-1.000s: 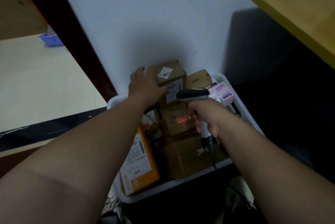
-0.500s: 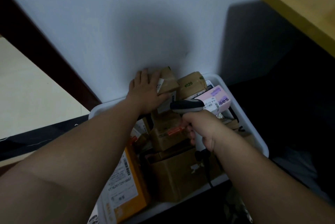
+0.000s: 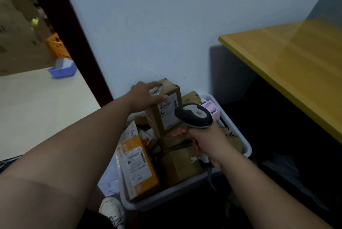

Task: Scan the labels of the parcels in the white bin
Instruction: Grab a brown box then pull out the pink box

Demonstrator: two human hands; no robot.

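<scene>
A white bin (image 3: 246,147) on the floor against the wall holds several parcels. My left hand (image 3: 146,95) grips the top of a tall brown cardboard box (image 3: 157,115) and holds it upright, its white label (image 3: 168,114) facing me. My right hand (image 3: 209,143) is closed around the handle of a grey barcode scanner (image 3: 194,115), whose head sits just right of that label. A red scan glow (image 3: 178,132) falls on a brown parcel below the box. An orange parcel (image 3: 137,167) with a label leans at the bin's left. A pink box (image 3: 212,110) lies behind the scanner.
A yellow wooden table (image 3: 288,62) juts out at the right above a dark gap. The white wall is right behind the bin. A dark door frame (image 3: 79,43) stands at the left, with a blue tray (image 3: 63,70) beyond. A white shoe (image 3: 112,210) and papers (image 3: 109,178) lie by the bin's near left corner.
My left hand has lifted and stood the brown box upright, turning its label toward me. The scanner has risen closer to the label. The camera view has swung left and up.
</scene>
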